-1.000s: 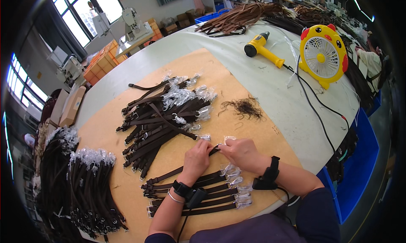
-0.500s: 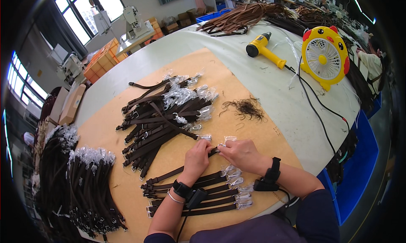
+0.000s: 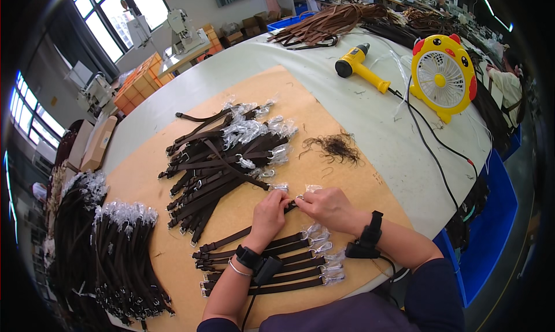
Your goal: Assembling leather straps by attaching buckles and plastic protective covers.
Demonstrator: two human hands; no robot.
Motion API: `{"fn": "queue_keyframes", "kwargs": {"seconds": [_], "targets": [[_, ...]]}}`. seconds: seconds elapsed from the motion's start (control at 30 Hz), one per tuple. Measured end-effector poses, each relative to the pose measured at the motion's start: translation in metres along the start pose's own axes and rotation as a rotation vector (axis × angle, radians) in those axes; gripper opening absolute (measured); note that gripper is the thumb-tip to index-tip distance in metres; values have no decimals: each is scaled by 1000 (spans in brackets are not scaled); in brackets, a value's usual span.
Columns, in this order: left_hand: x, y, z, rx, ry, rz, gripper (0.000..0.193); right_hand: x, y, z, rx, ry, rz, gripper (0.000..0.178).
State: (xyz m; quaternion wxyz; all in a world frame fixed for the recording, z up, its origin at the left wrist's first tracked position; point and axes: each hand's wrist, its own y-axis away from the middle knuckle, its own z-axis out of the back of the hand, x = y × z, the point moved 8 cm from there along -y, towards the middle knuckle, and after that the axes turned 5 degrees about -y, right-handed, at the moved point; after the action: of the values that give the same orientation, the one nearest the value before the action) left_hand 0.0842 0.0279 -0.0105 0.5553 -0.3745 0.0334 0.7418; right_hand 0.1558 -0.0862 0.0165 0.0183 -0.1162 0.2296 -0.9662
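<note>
My left hand (image 3: pixel 267 215) is closed on a dark brown strap (image 3: pixel 226 240) near its clasp end. Beside it, my right hand (image 3: pixel 327 209) pinches that same end, where a bit of clear plastic wrap (image 3: pixel 313 188) shows above the fingers. The exact grip is partly hidden by the fingers. Below my hands lies a row of similar straps (image 3: pixel 298 284), their metal clasps wrapped in plastic (image 3: pixel 333 268) on the right. Just beyond my left hand is a loose pile of dark straps (image 3: pixel 211 173) with buckles and wrapped clasps.
Bundles of dark straps (image 3: pixel 128 257) hang over the table's left side. A tangle of dark thread scraps (image 3: pixel 335 148) lies on the brown sheet (image 3: pixel 272 89). Farther right are a yellow heat gun (image 3: pixel 363 69), a yellow fan (image 3: pixel 444 77) and a cable (image 3: pixel 430 144). Blue bins (image 3: pixel 485 233) stand at right.
My right hand has shifted very slightly up and left against the strap end. The left hand stays nearly where it was, and the other straps have not moved.
</note>
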Motion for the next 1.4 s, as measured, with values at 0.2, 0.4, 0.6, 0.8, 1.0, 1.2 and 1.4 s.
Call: {"fn": "queue_keyframes", "kwargs": {"seconds": [0.2, 0.4, 0.6, 0.8, 1.0, 1.2, 1.4], "targets": [[3, -2, -2, -1, 31, 10, 2, -5, -2, 0, -10, -28, 13, 14], [17, 1, 9, -40, 0, 170, 9, -10, -1, 4, 17, -203, -124, 11], [-17, -4, 47, -282, -417, -7, 12, -36, 9, 12, -74, -358, -335, 22], [-14, 11, 16, 173, -358, 19, 16, -52, 11, 12, -56, -281, -350, 29], [-30, 5, 23, 56, -474, -86, 17, -58, 17, 8, 59, -294, -397, 27], [-29, 17, 17, 231, -257, -118, 24, -60, 25, 1, 182, -431, -454, 28], [-31, 10, 11, 117, -29, 40, 26, -58, 19, -5, 131, -534, -486, 28]]}}
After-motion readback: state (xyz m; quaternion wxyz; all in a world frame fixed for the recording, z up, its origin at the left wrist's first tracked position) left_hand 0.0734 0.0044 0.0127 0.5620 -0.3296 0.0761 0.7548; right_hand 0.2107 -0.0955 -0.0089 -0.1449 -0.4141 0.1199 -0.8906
